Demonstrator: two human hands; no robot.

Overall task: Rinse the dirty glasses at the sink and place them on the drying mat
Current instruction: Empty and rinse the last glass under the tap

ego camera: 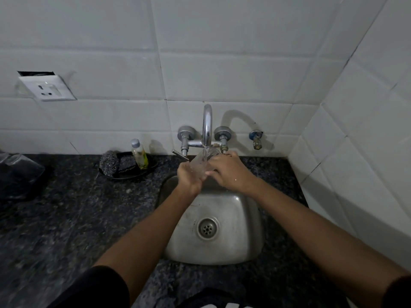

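Counter (66, 218): dark, speckled stone.
Sink (244, 247): set into it.
Black tray (124, 175): beside the sink, holding a scrubber and bottle.

Bare forearms, short black sleeves (100, 285) (both arms).

Dark speckled granite counter (66, 218) around my dull grey steel sink (240, 210). White glazed wall tiles (222, 74). Small clear bottle of yellow liquid (139, 157), grey cap.
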